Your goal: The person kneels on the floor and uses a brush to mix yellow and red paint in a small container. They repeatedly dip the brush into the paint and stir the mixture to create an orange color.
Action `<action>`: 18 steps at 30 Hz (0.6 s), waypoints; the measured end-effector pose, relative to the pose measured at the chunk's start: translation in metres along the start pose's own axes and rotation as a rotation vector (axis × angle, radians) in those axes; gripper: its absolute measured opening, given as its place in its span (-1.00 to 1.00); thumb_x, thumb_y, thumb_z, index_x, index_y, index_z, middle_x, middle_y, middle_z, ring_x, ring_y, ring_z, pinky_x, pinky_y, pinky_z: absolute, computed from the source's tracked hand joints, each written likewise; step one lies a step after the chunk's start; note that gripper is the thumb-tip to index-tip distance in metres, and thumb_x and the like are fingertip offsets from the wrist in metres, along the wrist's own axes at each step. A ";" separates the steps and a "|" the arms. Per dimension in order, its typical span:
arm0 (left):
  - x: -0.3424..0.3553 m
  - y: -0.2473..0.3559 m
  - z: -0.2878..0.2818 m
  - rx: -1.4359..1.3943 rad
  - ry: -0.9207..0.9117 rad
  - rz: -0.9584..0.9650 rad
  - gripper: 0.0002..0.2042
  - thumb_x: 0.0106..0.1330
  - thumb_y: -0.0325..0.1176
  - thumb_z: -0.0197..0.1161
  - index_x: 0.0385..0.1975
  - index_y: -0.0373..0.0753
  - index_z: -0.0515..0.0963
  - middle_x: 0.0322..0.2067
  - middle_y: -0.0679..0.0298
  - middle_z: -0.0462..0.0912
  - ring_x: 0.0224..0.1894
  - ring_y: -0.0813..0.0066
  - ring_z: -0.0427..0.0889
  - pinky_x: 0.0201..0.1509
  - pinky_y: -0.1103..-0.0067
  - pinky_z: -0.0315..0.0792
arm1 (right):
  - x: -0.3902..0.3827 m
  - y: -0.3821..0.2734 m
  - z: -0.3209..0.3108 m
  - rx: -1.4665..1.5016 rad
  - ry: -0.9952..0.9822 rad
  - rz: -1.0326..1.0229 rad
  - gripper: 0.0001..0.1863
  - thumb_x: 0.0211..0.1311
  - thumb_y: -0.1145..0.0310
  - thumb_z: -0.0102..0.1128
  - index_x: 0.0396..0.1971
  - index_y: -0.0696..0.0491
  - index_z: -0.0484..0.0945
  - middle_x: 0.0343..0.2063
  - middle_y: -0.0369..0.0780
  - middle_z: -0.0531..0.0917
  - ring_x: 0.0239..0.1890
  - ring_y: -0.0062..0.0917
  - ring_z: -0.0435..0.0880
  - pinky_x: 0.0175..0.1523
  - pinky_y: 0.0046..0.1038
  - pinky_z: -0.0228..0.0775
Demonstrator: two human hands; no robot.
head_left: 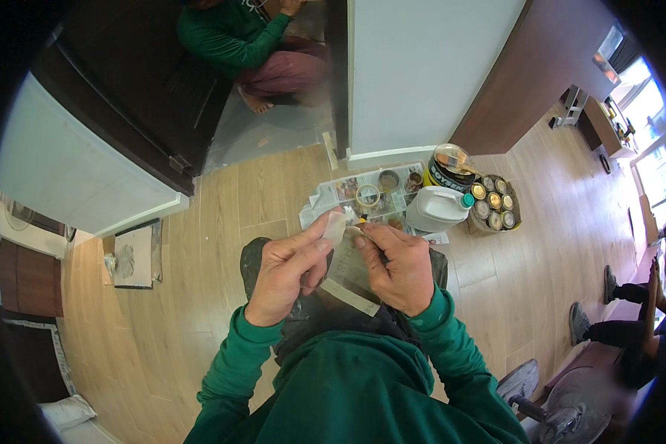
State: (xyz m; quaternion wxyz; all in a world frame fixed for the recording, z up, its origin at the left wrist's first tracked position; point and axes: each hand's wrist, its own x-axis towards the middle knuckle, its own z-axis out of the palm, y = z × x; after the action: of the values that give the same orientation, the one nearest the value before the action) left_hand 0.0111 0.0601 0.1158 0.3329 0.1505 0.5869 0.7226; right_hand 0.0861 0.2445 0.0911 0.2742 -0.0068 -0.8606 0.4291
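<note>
A pale strip (335, 226) is pinched between the thumb and fingers of the left hand (290, 270). The thumb and forefinger of the right hand (398, 266) are pressed together on a small piece (354, 231) just beside it; whether both belong to 1 strip cannot be told. Nearer the body than the fingers, a 2nd strip (350, 297) is seen on a slant. Beyond the fingertips, newspaper (324, 200) is spread on the floor (251, 211), and a tape roll (368, 195) is set on it. Beyond the right fingers, a green-capped jug (435, 211) is placed, with a bucket (445, 176) and grouped cans (493, 200) farther off. Well beyond the left fingers, a crouched person (233, 41) is seen.
</note>
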 end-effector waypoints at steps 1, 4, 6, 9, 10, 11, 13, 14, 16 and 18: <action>0.001 -0.002 0.000 0.079 0.002 0.017 -0.54 0.51 -0.32 0.13 0.39 -0.20 0.43 -0.66 0.50 0.33 -0.61 0.74 0.23 -0.52 0.70 0.14 | 0.001 -0.002 0.001 -0.023 0.005 -0.009 -0.84 0.20 0.48 0.31 -0.22 0.17 0.65 -0.44 -0.04 0.69 -0.42 -0.07 0.68 -0.34 -0.18 0.50; 0.005 -0.008 -0.002 0.188 -0.020 0.029 -0.53 0.51 -0.29 0.17 0.39 -0.18 0.43 -0.63 0.54 0.28 -0.57 0.76 0.19 -0.48 0.70 0.11 | 0.003 -0.006 0.000 -0.066 -0.036 0.008 -0.85 0.21 0.46 0.30 -0.23 0.15 0.64 -0.43 -0.06 0.69 -0.40 -0.07 0.69 -0.34 -0.17 0.49; 0.009 -0.012 -0.005 0.191 -0.009 -0.003 -0.53 0.52 -0.29 0.17 0.40 -0.17 0.42 -0.61 0.55 0.27 -0.56 0.75 0.18 -0.47 0.70 0.11 | 0.005 -0.007 0.000 -0.056 -0.063 0.022 -0.86 0.22 0.45 0.28 -0.25 0.15 0.64 -0.44 -0.05 0.68 -0.40 -0.06 0.69 -0.34 -0.16 0.49; 0.010 -0.018 -0.006 0.237 0.028 0.011 -0.54 0.53 -0.29 0.16 0.41 -0.15 0.41 -0.60 0.55 0.26 -0.55 0.75 0.17 -0.46 0.70 0.12 | 0.007 -0.005 -0.001 -0.034 -0.110 0.060 -0.87 0.23 0.45 0.26 -0.25 0.14 0.63 -0.44 -0.02 0.68 -0.39 -0.03 0.69 -0.32 -0.13 0.48; 0.010 -0.019 -0.007 0.259 0.039 0.039 -0.54 0.53 -0.29 0.15 0.41 -0.15 0.41 -0.59 0.55 0.26 -0.55 0.75 0.17 -0.46 0.70 0.13 | 0.007 -0.005 -0.001 -0.025 -0.125 0.076 -0.87 0.24 0.44 0.26 -0.25 0.14 0.63 -0.43 -0.02 0.68 -0.39 -0.02 0.68 -0.31 -0.11 0.47; 0.009 -0.021 -0.007 0.235 0.044 0.061 -0.54 0.54 -0.29 0.14 0.41 -0.15 0.41 -0.59 0.55 0.26 -0.55 0.75 0.18 -0.46 0.70 0.13 | 0.007 -0.004 0.000 -0.020 -0.129 0.086 -0.87 0.24 0.43 0.25 -0.25 0.14 0.63 -0.43 0.00 0.68 -0.39 -0.01 0.68 -0.31 -0.10 0.47; 0.007 -0.024 -0.007 0.179 0.040 0.127 -0.54 0.54 -0.29 0.14 0.41 -0.15 0.41 -0.59 0.55 0.26 -0.54 0.75 0.18 -0.45 0.70 0.14 | 0.008 -0.002 0.001 -0.012 -0.140 0.111 -0.86 0.25 0.42 0.25 -0.25 0.15 0.63 -0.44 0.02 0.67 -0.39 0.02 0.67 -0.30 -0.08 0.46; 0.006 -0.025 -0.009 0.190 0.030 0.151 -0.54 0.54 -0.29 0.13 0.41 -0.15 0.41 -0.59 0.55 0.27 -0.54 0.75 0.19 -0.45 0.70 0.14 | 0.008 -0.002 0.001 -0.007 -0.130 0.110 -0.86 0.25 0.43 0.26 -0.26 0.16 0.63 -0.46 0.03 0.66 -0.41 0.02 0.66 -0.32 -0.11 0.45; 0.006 -0.025 -0.013 0.205 0.003 0.202 -0.55 0.55 -0.29 0.13 0.41 -0.15 0.41 -0.58 0.55 0.27 -0.53 0.75 0.20 -0.45 0.71 0.14 | 0.009 0.000 0.003 0.009 -0.118 0.119 -0.87 0.26 0.44 0.29 -0.27 0.18 0.64 -0.49 0.06 0.65 -0.45 0.01 0.64 -0.37 -0.18 0.41; 0.010 -0.028 -0.014 0.268 0.035 0.117 -0.55 0.55 -0.28 0.13 0.40 -0.15 0.42 -0.58 0.55 0.30 -0.53 0.75 0.21 -0.43 0.71 0.15 | 0.009 0.000 0.006 0.018 -0.120 0.132 -0.87 0.25 0.44 0.29 -0.26 0.18 0.64 -0.49 0.06 0.65 -0.45 0.01 0.64 -0.36 -0.19 0.42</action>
State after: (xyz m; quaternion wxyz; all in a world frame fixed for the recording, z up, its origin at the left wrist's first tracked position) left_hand 0.0040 0.0589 0.0841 0.2569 0.2151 0.6738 0.6586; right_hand 0.0754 0.2428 0.0927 0.1931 -0.0355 -0.8693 0.4536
